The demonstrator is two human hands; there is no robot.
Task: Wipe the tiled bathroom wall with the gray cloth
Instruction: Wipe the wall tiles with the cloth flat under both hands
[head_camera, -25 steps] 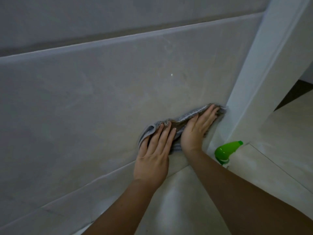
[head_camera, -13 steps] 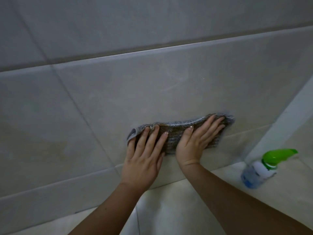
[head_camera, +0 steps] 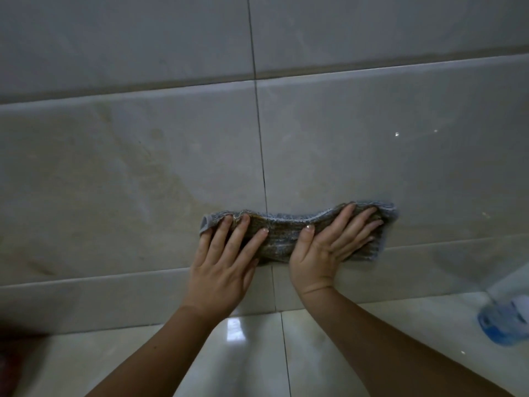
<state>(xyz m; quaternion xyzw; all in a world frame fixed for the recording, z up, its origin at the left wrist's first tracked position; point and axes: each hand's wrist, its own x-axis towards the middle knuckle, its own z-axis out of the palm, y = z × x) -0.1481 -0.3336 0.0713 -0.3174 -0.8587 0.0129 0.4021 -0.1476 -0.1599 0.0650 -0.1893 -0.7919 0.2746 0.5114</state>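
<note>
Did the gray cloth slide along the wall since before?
Yes. The gray cloth slid left. It was by the white corner post, and now it lies across the vertical grout line, farther from the spray bottle.

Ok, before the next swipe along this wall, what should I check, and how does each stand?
1. Left hand flat on the gray cloth: ok.
2. Right hand flat on the cloth: ok.
3. Cloth pressed against the tiled wall, spanning the grout line: ok.
4. Spray bottle on the floor, apart from both hands: ok.
5. Marks on the tile left of the cloth, dirt or pattern: cannot tell.
</note>
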